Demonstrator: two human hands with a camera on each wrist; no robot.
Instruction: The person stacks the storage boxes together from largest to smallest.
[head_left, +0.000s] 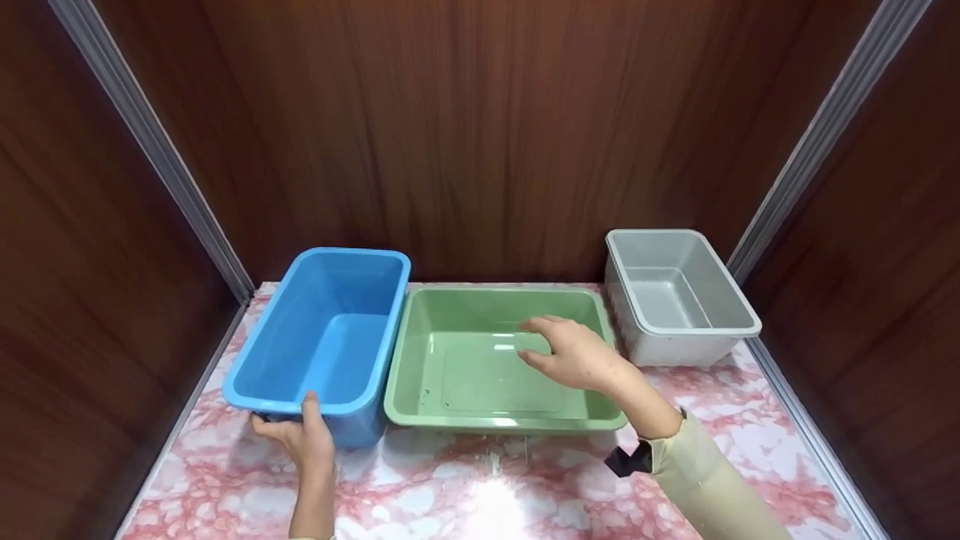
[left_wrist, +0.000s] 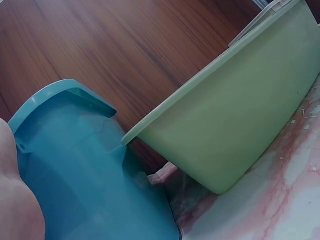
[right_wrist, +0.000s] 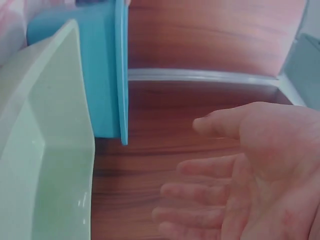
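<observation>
In the head view the left hand (head_left: 306, 442) grips the near rim of the blue bin (head_left: 349, 352), thumb over the rim and fingers beneath its edge. The left wrist view shows part of that hand (left_wrist: 17, 195) against the blue bin (left_wrist: 95, 175). Above the green bin (head_left: 495, 375) hovers the right hand (head_left: 574, 356), holding nothing, thumb and fingers apart. Its spread fingers and palm appear in the right wrist view, the hand (right_wrist: 240, 175) beside the green bin (right_wrist: 65, 165). Both bins look empty inside.
A grey bin (head_left: 664, 292) stands at the back right of the pink and white marbled surface (head_left: 420, 495). Brown wood-grain panels (head_left: 480, 135) rise at the back and both sides, with grey metal strips (head_left: 161, 150) at the corners.
</observation>
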